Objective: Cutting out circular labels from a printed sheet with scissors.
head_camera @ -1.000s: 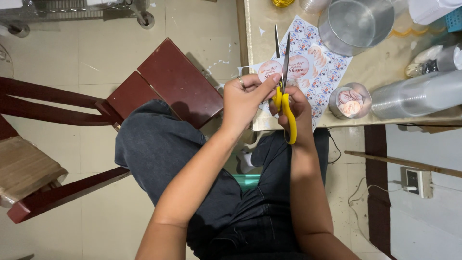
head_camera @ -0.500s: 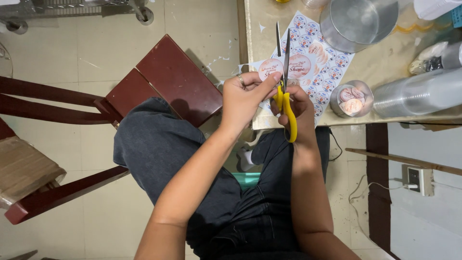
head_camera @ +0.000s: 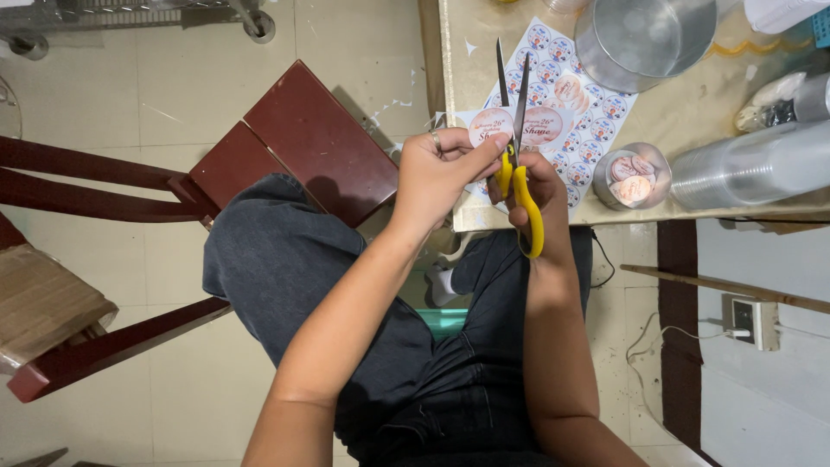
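My right hand [head_camera: 540, 186] grips yellow-handled scissors [head_camera: 516, 147] whose blades point up and stand slightly apart. My left hand [head_camera: 441, 173], a ring on one finger, pinches a strip of round pink printed stickers [head_camera: 493, 127] at the blades. A second round sticker [head_camera: 545, 125] of the same strip shows to the right of the blades. Both hands hover over the near edge of a beige table [head_camera: 692, 147]. Under them lies a sheet of small round stickers [head_camera: 596, 108].
On the table stand a metal pot [head_camera: 644, 39], a small clear tub holding cut stickers [head_camera: 631, 177] and a stack of clear plastic cups lying on its side [head_camera: 752, 169]. A dark red wooden chair [head_camera: 285, 147] is at my left, a wall socket [head_camera: 752, 322] at lower right.
The view has shifted slightly. The hands hold the same pose, and the scissors and sticker strip have barely moved.
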